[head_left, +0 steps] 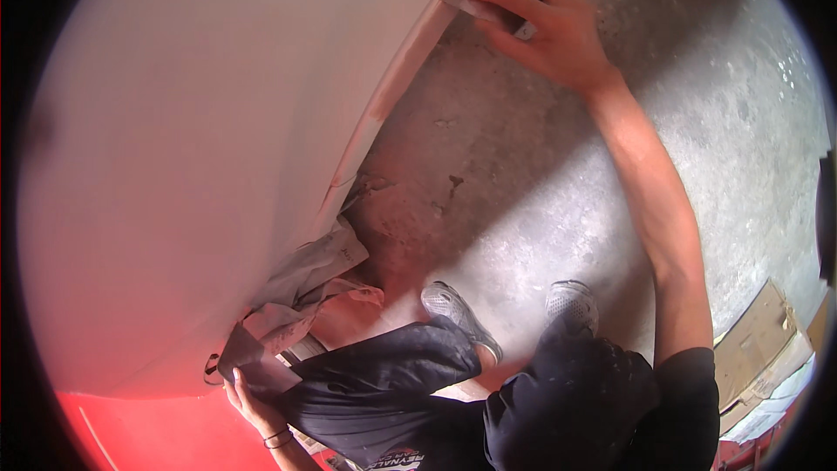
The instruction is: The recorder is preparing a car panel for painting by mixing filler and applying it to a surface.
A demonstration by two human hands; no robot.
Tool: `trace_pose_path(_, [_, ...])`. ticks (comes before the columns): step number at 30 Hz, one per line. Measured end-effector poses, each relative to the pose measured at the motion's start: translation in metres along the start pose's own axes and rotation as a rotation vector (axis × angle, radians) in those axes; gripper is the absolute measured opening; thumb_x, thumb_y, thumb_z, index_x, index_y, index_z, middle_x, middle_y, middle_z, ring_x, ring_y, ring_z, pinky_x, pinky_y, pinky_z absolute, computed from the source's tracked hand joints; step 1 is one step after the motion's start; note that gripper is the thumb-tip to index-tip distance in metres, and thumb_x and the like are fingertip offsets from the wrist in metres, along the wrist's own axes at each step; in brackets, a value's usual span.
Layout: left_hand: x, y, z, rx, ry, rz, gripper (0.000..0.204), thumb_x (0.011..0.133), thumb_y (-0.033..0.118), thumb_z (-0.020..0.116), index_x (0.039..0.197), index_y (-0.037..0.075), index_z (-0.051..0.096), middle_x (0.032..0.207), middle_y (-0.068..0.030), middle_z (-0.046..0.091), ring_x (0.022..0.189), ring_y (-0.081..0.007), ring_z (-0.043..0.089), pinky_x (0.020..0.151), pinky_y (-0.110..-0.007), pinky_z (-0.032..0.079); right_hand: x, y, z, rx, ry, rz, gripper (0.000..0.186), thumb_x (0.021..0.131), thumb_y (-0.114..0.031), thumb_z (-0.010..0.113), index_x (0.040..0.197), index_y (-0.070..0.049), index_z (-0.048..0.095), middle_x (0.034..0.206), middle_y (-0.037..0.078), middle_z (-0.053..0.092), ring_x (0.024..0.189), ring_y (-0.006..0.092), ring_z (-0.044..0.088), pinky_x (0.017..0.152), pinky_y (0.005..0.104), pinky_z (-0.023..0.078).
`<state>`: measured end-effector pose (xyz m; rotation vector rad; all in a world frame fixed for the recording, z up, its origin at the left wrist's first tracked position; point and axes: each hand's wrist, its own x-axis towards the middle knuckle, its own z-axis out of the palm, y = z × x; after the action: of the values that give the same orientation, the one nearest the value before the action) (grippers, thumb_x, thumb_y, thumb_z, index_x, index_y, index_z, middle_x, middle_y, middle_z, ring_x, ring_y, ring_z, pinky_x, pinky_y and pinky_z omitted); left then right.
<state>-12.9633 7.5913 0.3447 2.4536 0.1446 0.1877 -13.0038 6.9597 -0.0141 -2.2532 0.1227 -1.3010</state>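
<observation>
My right hand (545, 17) is stretched far forward, its fingers curled round a sanding block (497, 13) with a pale sheet on it. The block lies against the edge of a large, pale, curved car panel (192, 122). Along that edge runs a pinkish, dusty strip (401, 78). My left hand (250, 403) is low at the left, beside the panel's red part (166, 427). It grips the lower edge of a dark grey sheet, perhaps sandpaper (247, 356); some of its fingers are hidden. A small black loop (211, 370) hangs close to this sheet.
Crumpled masking paper (318, 257) hangs below the panel edge, near my legs. My shoes (458, 314) stand on the dusty concrete floor (540, 209). Flattened cardboard (758, 344) lies at the lower right. A small dark scrap (454, 183) is on the floor.
</observation>
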Motion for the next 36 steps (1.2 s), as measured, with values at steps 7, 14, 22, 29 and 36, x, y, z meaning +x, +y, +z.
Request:
trace_pose_path(7, [0.001,-0.011,-0.006,-0.029,0.003,-0.042,0.044,0.114,0.036,0.069,0.145,0.004,0.07,0.129,-0.0071,0.07,0.119,-0.02,0.066,0.105,-0.039,0.055,-0.057,0.042,0.06,-0.075,-0.086,-0.015,0.037,0.082,-0.016,0.093,0.117,-0.019,0.082,0.141,0.004,0.071,0.134,0.0338,0.064,0.112,0.0497,0.056])
trace_pose_path(14, [0.006,-0.031,-0.033,-0.106,0.043,-0.048,0.049,0.113,0.039,0.072,0.147,0.004,0.069,0.134,-0.0077,0.07,0.123,-0.0207,0.065,0.109,-0.039,0.053,-0.071,0.04,0.028,0.047,0.013,0.258,0.046,0.085,-0.016,0.092,0.129,-0.02,0.081,0.147,0.007,0.067,0.139,0.0368,0.062,0.118,0.0491,0.054])
trace_pose_path(22, [0.011,-0.046,-0.031,0.033,0.131,0.012,0.045,0.112,0.042,0.074,0.139,0.006,0.072,0.131,-0.0054,0.066,0.124,-0.0198,0.063,0.111,-0.04,0.051,-0.02,0.053,-0.02,0.162,0.028,0.158,0.053,0.093,-0.012,0.091,0.143,-0.017,0.074,0.152,0.013,0.06,0.137,0.0361,0.061,0.116,0.0507,0.053])
trace_pose_path(29, [0.005,-0.023,-0.013,-0.014,0.069,-0.02,0.046,0.112,0.042,0.074,0.14,0.005,0.071,0.133,-0.0061,0.066,0.123,-0.0198,0.063,0.11,-0.039,0.052,-0.013,0.072,0.009,0.143,0.08,0.077,0.053,0.097,-0.016,0.091,0.147,-0.015,0.073,0.154,0.014,0.057,0.144,0.0338,0.057,0.117,0.0446,0.053])
trace_pose_path(36, [0.012,-0.023,-0.011,-0.031,-0.016,-0.009,0.054,0.113,0.04,0.073,0.15,0.002,0.068,0.139,-0.0096,0.067,0.127,-0.0221,0.065,0.11,-0.04,0.054,-0.052,0.081,0.01,0.037,-0.08,0.198,0.052,0.088,-0.017,0.095,0.138,-0.018,0.081,0.149,0.008,0.069,0.143,0.0328,0.063,0.121,0.0456,0.052])
